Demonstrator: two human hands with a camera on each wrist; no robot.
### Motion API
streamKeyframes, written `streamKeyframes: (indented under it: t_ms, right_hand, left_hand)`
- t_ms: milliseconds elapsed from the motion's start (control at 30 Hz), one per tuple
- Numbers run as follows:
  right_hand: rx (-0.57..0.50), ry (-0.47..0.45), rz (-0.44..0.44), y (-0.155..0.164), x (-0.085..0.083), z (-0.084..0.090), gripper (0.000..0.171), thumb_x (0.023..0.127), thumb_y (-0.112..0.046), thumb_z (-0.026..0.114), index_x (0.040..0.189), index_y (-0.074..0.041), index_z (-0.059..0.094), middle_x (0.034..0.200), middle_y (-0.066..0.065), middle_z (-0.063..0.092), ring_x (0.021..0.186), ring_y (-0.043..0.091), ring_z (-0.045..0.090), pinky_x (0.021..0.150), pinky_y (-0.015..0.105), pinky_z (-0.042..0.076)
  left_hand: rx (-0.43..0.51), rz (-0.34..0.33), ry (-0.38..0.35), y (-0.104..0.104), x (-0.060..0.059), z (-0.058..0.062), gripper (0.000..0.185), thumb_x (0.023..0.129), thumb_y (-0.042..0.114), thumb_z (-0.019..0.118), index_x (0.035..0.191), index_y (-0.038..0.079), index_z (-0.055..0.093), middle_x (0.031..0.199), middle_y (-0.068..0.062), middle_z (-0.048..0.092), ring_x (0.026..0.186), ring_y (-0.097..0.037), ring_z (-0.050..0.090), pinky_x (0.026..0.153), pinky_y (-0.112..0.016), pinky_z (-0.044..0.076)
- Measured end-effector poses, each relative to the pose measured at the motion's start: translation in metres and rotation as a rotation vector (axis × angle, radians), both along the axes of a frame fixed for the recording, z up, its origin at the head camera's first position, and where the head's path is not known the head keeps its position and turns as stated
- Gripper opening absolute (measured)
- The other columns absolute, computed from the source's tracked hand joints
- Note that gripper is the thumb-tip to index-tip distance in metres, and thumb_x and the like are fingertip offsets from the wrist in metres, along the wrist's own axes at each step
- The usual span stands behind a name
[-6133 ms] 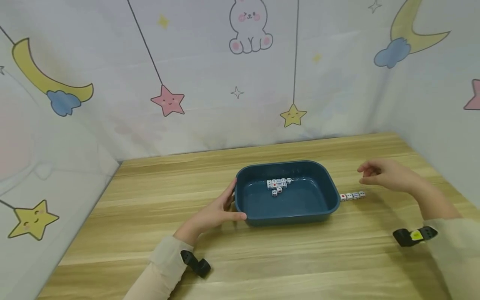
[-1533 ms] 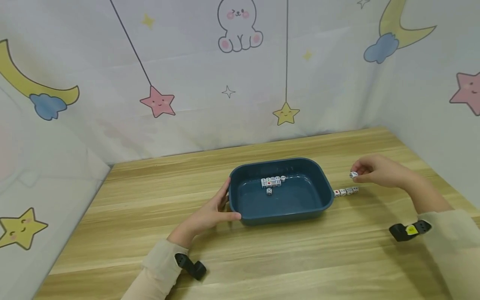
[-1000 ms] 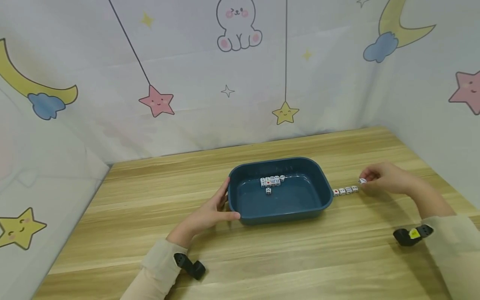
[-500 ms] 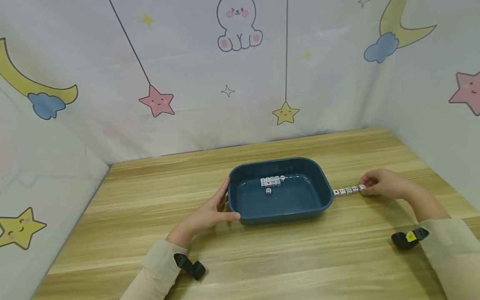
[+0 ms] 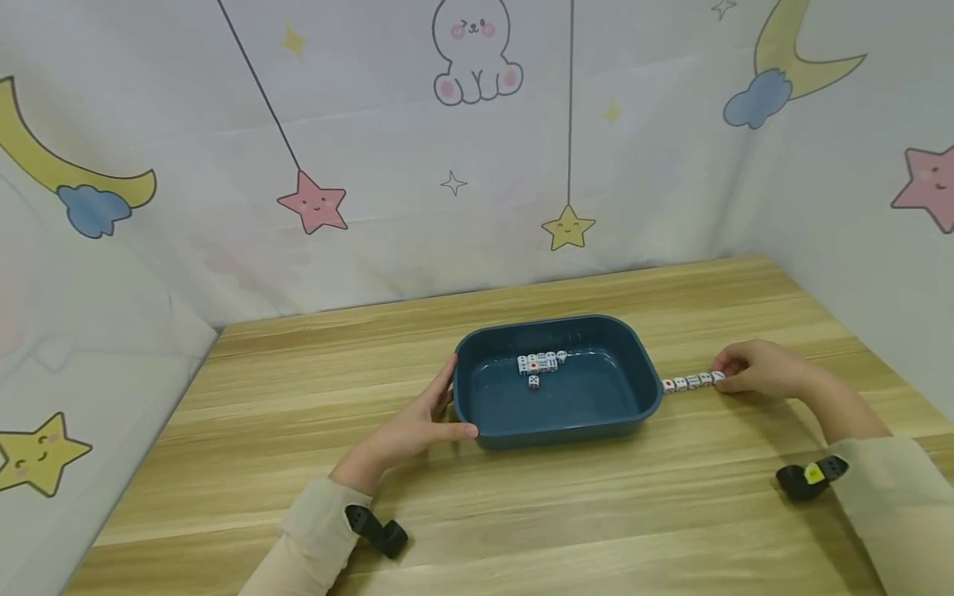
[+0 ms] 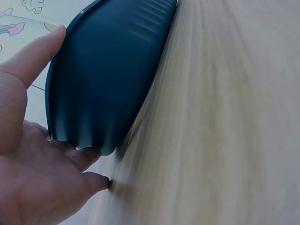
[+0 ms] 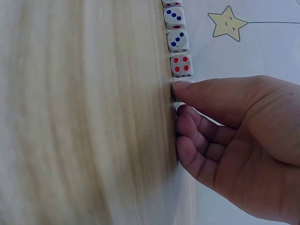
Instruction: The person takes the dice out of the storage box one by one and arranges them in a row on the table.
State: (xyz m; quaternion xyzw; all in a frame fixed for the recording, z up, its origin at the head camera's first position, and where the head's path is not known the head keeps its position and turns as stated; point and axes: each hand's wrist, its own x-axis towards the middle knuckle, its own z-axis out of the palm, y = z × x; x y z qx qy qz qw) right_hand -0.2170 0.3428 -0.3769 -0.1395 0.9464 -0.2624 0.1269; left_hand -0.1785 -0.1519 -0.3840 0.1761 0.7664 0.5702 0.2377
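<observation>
The right hand (image 5: 756, 370), which hung in the air holding nothing six seconds ago and then carried a single die above the bench, has come down to the wood. Its fingertips (image 7: 180, 86) now sit at the near end of the row of dice (image 5: 691, 381) beside the tray, and the carried die (image 5: 719, 377) lies at that end, just in front of the fingers, so the row has grown by one since a second ago.

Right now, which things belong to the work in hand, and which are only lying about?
In use:
- row of dice, right hand at its far end
- blue tray, left hand against its side
- dice in the tray

Only there:
- wooden table
- cartoon backdrop
</observation>
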Motion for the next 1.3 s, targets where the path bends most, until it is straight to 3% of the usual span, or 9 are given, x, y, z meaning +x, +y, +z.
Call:
streamKeyframes:
  t_ms: [300,533,700,933,1300]
  right_hand:
    - [0.014,0.014,-0.002,-0.001,0.003,0.015,0.038,0.082,-0.021,0.076,0.106,0.007,0.065,0.092,0.004,0.066,0.084,0.013,0.057,0.071,0.027,0.047]
    - [0.004,0.059,-0.029,-0.008,0.001,0.043,0.045,0.093,-0.024,0.064,0.122,0.010,0.057,0.104,0.012,0.065,0.090,0.018,0.060,0.073,0.033,0.051]
    - [0.003,0.084,-0.026,-0.030,-0.002,0.059,0.049,0.096,-0.034,0.060,0.128,0.003,0.057,0.106,0.008,0.065,0.093,0.019,0.059,0.076,0.035,0.048]
    - [-0.057,0.104,0.019,-0.072,-0.007,0.076,0.044,0.096,-0.034,0.060,0.126,-0.002,0.059,0.107,0.007,0.065,0.096,0.022,0.060,0.079,0.037,0.048]
    - [-0.109,0.106,0.118,-0.128,-0.016,0.083,0.039,0.094,-0.026,0.064,0.123,-0.001,0.062,0.103,0.006,0.066,0.094,0.020,0.061,0.080,0.038,0.050]
  left_hand:
    - [0.003,0.002,-0.010,-0.001,0.000,0.000,0.109,0.085,0.024,0.076,0.153,0.038,-0.007,0.160,0.010,-0.008,0.148,-0.020,0.006,0.118,-0.045,0.011]
    - [0.005,-0.007,0.012,-0.001,-0.001,-0.001,0.106,0.087,0.020,0.074,0.154,0.034,-0.007,0.161,0.005,-0.008,0.148,-0.022,0.007,0.118,-0.047,0.011]
    - [0.011,-0.009,0.013,-0.001,-0.001,-0.001,0.105,0.088,0.019,0.073,0.154,0.034,-0.007,0.161,0.004,-0.008,0.148,-0.022,0.007,0.118,-0.047,0.011]
    - [0.014,-0.010,0.016,-0.002,-0.001,-0.001,0.106,0.086,0.022,0.075,0.154,0.035,-0.006,0.161,0.004,-0.007,0.148,-0.023,0.007,0.118,-0.048,0.011]
    - [0.051,-0.018,-0.027,-0.002,-0.002,-0.004,0.110,0.084,0.024,0.076,0.153,0.037,-0.008,0.161,0.008,-0.009,0.148,-0.020,0.006,0.118,-0.046,0.011]
